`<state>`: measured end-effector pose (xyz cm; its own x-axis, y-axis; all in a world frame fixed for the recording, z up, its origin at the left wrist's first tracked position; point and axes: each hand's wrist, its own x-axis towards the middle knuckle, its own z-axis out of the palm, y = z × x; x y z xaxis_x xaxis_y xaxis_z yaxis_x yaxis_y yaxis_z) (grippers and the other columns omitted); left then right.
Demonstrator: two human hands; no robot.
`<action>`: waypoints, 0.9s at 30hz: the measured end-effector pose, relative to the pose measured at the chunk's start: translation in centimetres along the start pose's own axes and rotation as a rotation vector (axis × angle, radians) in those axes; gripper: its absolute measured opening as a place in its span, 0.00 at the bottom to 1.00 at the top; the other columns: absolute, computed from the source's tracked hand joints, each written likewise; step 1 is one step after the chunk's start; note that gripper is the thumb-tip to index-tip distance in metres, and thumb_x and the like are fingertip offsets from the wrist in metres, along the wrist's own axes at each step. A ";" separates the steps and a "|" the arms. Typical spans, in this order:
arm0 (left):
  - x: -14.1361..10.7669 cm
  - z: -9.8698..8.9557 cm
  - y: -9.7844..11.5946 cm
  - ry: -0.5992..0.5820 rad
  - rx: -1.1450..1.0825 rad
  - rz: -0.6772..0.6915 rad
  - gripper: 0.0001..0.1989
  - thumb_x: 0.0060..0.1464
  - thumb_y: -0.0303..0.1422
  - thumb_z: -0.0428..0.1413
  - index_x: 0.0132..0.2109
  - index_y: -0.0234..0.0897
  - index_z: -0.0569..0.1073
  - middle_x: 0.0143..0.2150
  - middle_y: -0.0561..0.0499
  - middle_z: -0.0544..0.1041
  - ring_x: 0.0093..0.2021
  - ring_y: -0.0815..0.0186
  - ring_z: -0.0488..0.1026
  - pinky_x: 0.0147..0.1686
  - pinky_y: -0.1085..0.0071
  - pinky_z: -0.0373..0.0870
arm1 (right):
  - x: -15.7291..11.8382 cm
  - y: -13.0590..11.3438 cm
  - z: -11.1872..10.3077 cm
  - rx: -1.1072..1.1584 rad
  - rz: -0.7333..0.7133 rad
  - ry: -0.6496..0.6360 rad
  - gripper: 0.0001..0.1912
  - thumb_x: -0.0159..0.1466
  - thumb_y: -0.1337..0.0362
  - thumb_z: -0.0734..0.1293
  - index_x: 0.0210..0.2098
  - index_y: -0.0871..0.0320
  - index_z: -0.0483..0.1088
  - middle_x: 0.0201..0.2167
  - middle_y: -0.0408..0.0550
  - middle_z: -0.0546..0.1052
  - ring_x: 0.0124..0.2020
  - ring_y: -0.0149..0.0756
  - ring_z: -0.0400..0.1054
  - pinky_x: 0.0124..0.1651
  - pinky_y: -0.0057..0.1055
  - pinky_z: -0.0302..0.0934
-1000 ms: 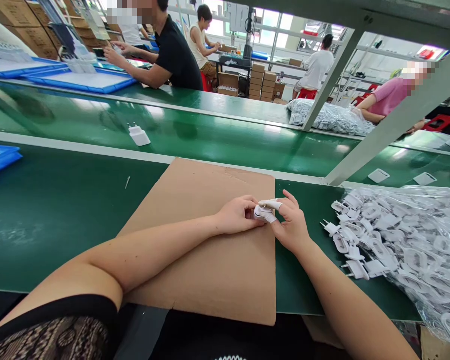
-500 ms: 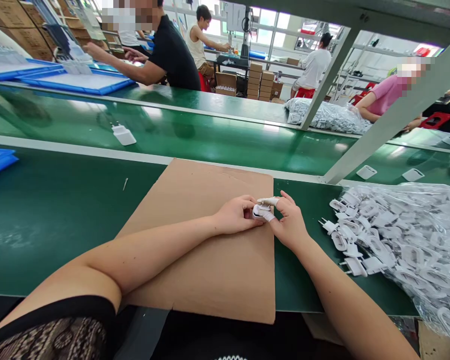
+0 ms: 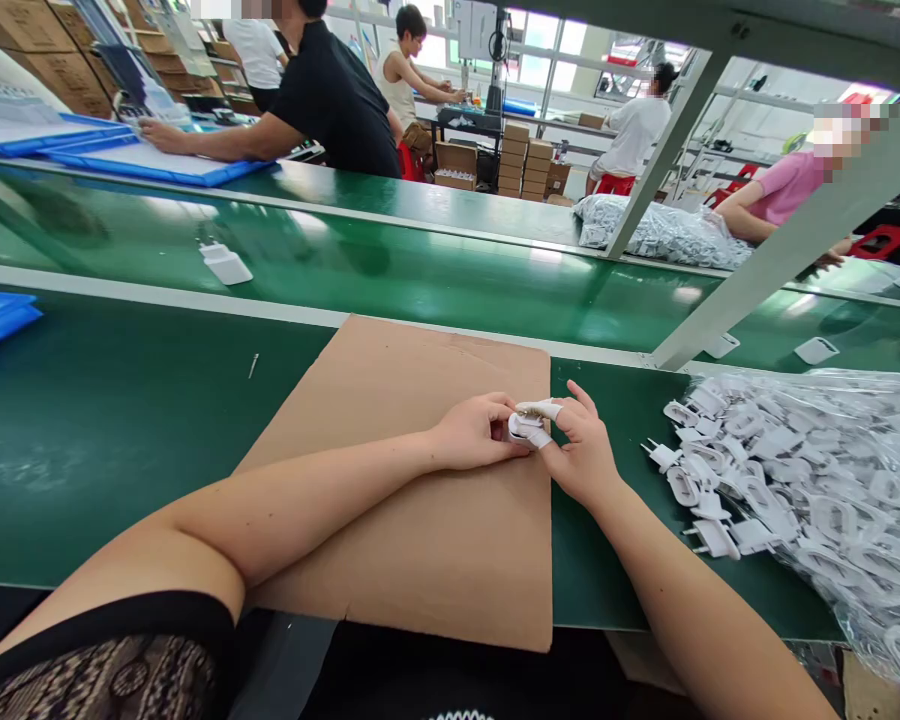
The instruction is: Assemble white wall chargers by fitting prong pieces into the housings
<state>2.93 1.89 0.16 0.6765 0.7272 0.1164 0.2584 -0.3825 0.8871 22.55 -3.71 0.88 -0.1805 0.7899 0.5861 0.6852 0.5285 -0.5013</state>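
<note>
One white charger casing (image 3: 522, 430): held between fingers of left hand (image 3: 471, 432) and right hand (image 3: 586, 452) | over cardboard sheet (image 3: 435, 550), near right edge | bagged plug housings (image 3: 817, 500): right of sheet

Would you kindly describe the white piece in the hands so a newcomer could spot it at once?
Start from the brown cardboard sheet on the green work surface. Near its right edge, the left hand and right hand meet around a small white plastic piece. Unlike the white plug parts heaped farther right, this one is held by both hands.
</note>
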 end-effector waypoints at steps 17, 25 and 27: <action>-0.1 0.1 0.0 0.014 0.025 0.025 0.13 0.53 0.42 0.66 0.39 0.38 0.80 0.41 0.50 0.75 0.30 0.71 0.69 0.33 0.71 0.68 | 0.5 -0.3 -0.1 0.271 0.186 -0.068 0.09 0.64 0.64 0.69 0.44 0.51 0.78 0.39 0.46 0.82 0.40 0.40 0.75 0.52 0.44 0.71; -0.1 0.3 -0.3 0.033 0.059 0.028 0.13 0.52 0.42 0.66 0.38 0.36 0.79 0.43 0.49 0.75 0.29 0.73 0.68 0.32 0.71 0.69 | 0.6 -0.2 -0.4 0.303 0.191 -0.111 0.12 0.63 0.64 0.69 0.46 0.51 0.78 0.41 0.46 0.81 0.40 0.39 0.75 0.49 0.39 0.71; -0.1 0.3 -0.4 0.032 0.058 0.030 0.13 0.52 0.42 0.66 0.38 0.36 0.79 0.43 0.49 0.75 0.28 0.73 0.68 0.32 0.72 0.69 | 0.6 -0.2 -0.5 0.309 0.189 -0.119 0.13 0.63 0.65 0.69 0.47 0.52 0.78 0.41 0.47 0.81 0.40 0.38 0.75 0.49 0.39 0.71</action>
<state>2.99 1.84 -0.34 0.6622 0.7325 0.1579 0.2782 -0.4360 0.8559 22.65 -3.51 1.66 -0.1645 0.9035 0.3957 0.4728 0.4243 -0.7723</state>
